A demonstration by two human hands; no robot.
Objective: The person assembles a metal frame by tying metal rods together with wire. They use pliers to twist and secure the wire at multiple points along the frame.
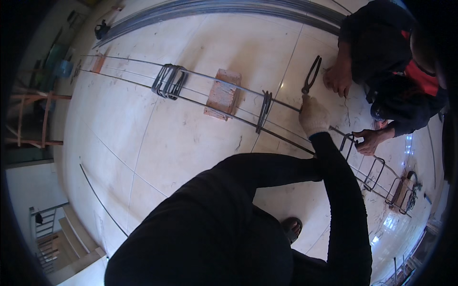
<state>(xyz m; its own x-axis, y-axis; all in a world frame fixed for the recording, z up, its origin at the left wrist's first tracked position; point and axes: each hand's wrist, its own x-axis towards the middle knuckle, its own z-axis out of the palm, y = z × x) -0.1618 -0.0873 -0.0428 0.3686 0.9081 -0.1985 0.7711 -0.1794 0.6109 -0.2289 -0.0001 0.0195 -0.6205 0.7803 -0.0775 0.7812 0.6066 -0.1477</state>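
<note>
My right hand (314, 116), in a pale knitted glove with a black sleeve behind it, is closed over the upper long steel rod (250, 89), which enters one side of the glove and comes out the other. Just beyond the fingertips is a pair of dark pincers (312, 75), handles pointing away; I cannot tell whether the fingers touch its head. My left hand does not show. Nearby on the rods hang a thin cluster of steel stirrups (264, 112) and a thicker bundle of them (169, 82). A co-worker's hand (368, 142) touches a rectangular stirrup (347, 143) to my right.
A brick (223, 93) supports the rods, with another brick (98, 63) at the far left end. Long steel bars (214, 8) lie along the back. The co-worker (381, 52) crouches at right. My sandalled foot (292, 228) is below the rods. A loose rod (101, 198) lies at left.
</note>
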